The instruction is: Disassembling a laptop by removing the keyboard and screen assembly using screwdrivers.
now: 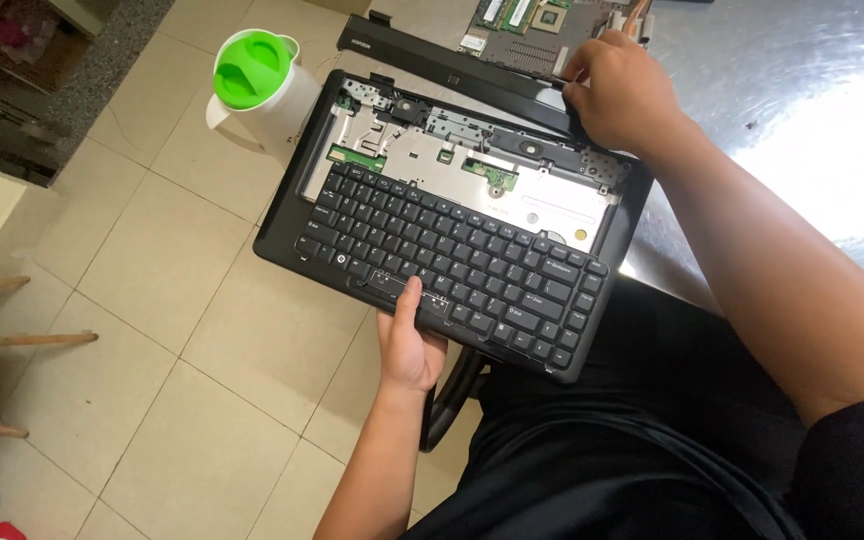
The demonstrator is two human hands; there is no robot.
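I hold a partly dismantled black laptop base [452, 240] out over the tiled floor [162, 300], its far right corner reaching the edge of the shiny metal desk [802, 90]. My left hand [410, 345] grips the near edge of the base from below, thumb laid up across the front of the loosened keyboard [452, 262], which has slid toward me and sits tilted on the chassis. Behind the keyboard the bare metal plate [482, 170] and small green circuit boards [357, 158] lie exposed. My right hand [620, 92] is closed over the far right corner of the base, fingers curled on the long black hinge-cover strip [452, 62] that runs along the back edge and stands partly lifted away from it; I cannot tell how tightly the fingers pinch it. A green motherboard [532, 20] rests on the desk just beyond that hand. On the floor to the left of the laptop stands a white jug with a bright green lid [252, 72], close to the base's far left corner. Wooden chair legs [12, 340] show at the left edge of the view, well apart from my hands, and my dark clothing [632, 440] fills the lower right.
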